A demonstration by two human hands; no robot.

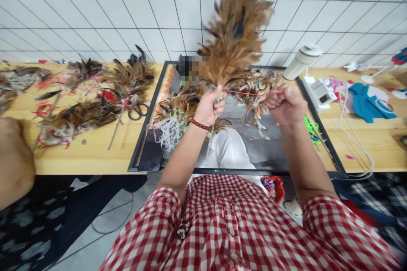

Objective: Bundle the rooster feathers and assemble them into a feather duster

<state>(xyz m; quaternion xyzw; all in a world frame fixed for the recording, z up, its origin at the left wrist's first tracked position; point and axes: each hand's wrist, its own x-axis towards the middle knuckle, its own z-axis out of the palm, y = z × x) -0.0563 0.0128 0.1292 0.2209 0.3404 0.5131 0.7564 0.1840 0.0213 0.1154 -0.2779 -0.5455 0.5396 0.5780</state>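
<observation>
Head view. The left hand is closed around the lower end of the feather duster, which stands nearly upright above the fist, its brown plume rising past the top edge of the frame. The right hand is clenched in a fist on the red string. The string runs taut and almost level from the duster's base to that fist. A bead bracelet circles the left wrist.

Both hands hover over the black-framed board, near its far edge. Loose feathers lie under and behind them. A white thread tangle sits just left of the left forearm, and green cord lies just right of the right forearm, by the board's right rail. The near middle of the board is bare.

The board rests on the wooden table, its near rail flush with the table's front edge. To the left, feather bundles and scissors crowd the far half, while the near strip of wood stays open. To the right stand a white cylinder, a power strip, a trailing white cable and blue cloth. Another person's arm enters at the left border, well apart from both hands.
</observation>
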